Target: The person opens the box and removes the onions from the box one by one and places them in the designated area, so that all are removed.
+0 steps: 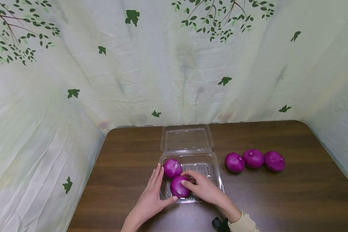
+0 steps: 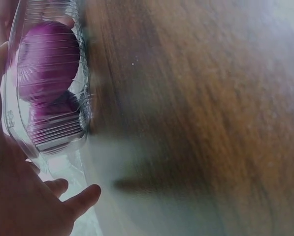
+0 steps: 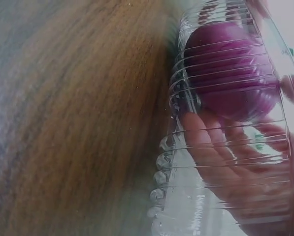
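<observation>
A clear plastic clamshell box (image 1: 217,174) lies with its lid folded back. Two red onions are in its left half: the back onion (image 1: 172,168) and the front onion (image 1: 178,187). My right hand (image 1: 204,188) holds the front onion, thumb on its upper side and fingers on its far right side. Through the ribbed box wall, the right wrist view shows my fingers (image 3: 201,140) low beside a red onion (image 3: 230,69). My left hand (image 1: 150,198) lies along the box's left side, fingers extended and thumb at the front rim.
To the right of the box, three more red onions (image 1: 253,159) sit in a row on the brown wooden table (image 1: 278,199). The open lid (image 1: 187,139) reaches the table's back edge. A pale leaf-patterned cloth (image 1: 185,80) hangs behind and at the sides.
</observation>
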`<state>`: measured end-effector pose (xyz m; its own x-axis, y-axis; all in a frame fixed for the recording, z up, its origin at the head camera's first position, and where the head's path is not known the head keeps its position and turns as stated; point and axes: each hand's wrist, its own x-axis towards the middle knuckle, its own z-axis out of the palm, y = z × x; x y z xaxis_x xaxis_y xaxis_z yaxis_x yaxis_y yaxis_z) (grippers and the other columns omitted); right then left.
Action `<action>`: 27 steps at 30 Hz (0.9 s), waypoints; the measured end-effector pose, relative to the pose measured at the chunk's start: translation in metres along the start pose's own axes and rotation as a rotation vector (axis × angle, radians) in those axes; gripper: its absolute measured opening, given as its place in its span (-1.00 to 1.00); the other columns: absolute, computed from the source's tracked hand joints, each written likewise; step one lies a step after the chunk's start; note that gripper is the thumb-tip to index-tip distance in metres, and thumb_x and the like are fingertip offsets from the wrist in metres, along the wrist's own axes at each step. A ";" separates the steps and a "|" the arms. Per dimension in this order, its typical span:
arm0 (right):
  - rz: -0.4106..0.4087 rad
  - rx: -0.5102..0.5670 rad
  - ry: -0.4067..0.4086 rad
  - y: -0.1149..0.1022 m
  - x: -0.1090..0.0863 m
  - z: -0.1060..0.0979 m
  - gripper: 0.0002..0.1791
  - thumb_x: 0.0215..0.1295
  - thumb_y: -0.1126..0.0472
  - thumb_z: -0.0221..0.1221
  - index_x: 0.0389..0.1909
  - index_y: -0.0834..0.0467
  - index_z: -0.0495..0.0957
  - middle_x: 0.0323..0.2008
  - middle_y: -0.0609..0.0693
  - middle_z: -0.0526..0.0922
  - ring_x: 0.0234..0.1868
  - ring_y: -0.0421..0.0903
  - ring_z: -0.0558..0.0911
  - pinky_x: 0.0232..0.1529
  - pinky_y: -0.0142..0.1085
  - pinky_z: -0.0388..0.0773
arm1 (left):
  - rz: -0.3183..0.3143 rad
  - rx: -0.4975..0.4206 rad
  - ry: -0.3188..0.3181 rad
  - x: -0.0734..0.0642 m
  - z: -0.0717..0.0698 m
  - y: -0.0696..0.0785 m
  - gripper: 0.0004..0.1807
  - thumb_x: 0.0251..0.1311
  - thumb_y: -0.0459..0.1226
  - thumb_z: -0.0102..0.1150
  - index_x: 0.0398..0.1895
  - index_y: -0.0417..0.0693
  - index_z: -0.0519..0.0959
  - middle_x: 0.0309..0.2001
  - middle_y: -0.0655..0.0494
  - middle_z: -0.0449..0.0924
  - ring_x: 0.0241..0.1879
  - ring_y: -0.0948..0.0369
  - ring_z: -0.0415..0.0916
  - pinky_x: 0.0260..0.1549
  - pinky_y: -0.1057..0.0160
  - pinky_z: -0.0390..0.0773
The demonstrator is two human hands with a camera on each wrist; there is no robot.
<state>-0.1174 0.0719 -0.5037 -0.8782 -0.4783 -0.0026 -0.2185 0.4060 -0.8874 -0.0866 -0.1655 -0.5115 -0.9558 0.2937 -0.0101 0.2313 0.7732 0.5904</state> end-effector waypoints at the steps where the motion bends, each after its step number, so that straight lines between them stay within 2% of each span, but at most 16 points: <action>1: -0.005 -0.007 0.002 0.000 0.000 0.000 -0.64 0.44 -0.06 0.10 0.11 0.02 0.56 -0.07 -0.11 0.62 -0.19 -0.20 0.61 -0.16 -0.25 0.54 | 0.000 0.000 0.000 0.000 0.000 0.000 0.26 -0.03 0.42 0.20 0.60 0.08 -0.16 0.59 0.19 -0.36 0.53 -0.03 -0.28 0.26 -0.25 0.19; 6: -0.018 -0.026 0.003 0.001 -0.001 -0.001 -0.62 0.43 -0.10 0.10 0.13 -0.01 0.57 -0.07 -0.16 0.57 -0.18 -0.21 0.56 -0.14 -0.25 0.51 | 0.002 0.001 0.006 0.000 0.001 0.000 0.26 -0.03 0.42 0.21 0.60 0.07 -0.16 0.59 0.19 -0.35 0.53 -0.03 -0.27 0.25 -0.26 0.20; 10: -0.015 0.048 -0.031 0.001 -0.001 -0.001 -0.67 0.43 -0.11 0.10 0.09 -0.07 0.55 0.00 -0.17 0.58 -0.05 -0.13 0.58 -0.05 -0.18 0.51 | -0.004 -0.002 0.001 0.000 0.001 0.001 0.26 -0.03 0.41 0.21 0.60 0.08 -0.15 0.59 0.20 -0.35 0.53 -0.04 -0.27 0.26 -0.26 0.20; 17: -0.009 0.156 -0.063 -0.006 -0.002 -0.004 -0.77 0.38 0.04 0.20 -0.02 -0.01 0.51 -0.07 -0.09 0.59 -0.18 -0.13 0.59 -0.17 -0.23 0.50 | 0.007 0.001 0.013 0.000 0.000 0.001 0.25 -0.02 0.36 0.27 0.60 0.05 -0.14 0.59 0.19 -0.33 0.52 -0.04 -0.25 0.29 -0.20 0.17; 22: 0.009 0.203 -0.065 -0.001 -0.003 -0.004 -0.71 0.30 -0.01 0.28 -0.07 0.00 0.49 -0.02 -0.08 0.58 -0.05 -0.04 0.62 -0.13 -0.16 0.54 | 0.010 0.000 0.018 -0.001 0.001 0.001 0.25 -0.03 0.29 0.35 0.60 0.04 -0.13 0.59 0.19 -0.32 0.52 -0.05 -0.24 0.29 -0.19 0.18; 27: 0.030 0.188 -0.045 -0.001 -0.004 -0.005 -0.59 0.25 -0.04 0.31 0.01 0.05 0.49 0.00 -0.08 0.59 0.01 -0.01 0.61 -0.13 -0.14 0.56 | -0.012 -0.009 -0.001 -0.001 0.000 0.000 0.28 -0.06 0.33 0.33 0.60 0.08 -0.15 0.59 0.25 -0.36 0.53 0.00 -0.29 0.31 -0.17 0.14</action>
<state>-0.1156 0.0777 -0.5007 -0.8624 -0.5040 -0.0474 -0.1053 0.2701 -0.9570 -0.0855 -0.1653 -0.5115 -0.9583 0.2852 -0.0185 0.2181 0.7717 0.5975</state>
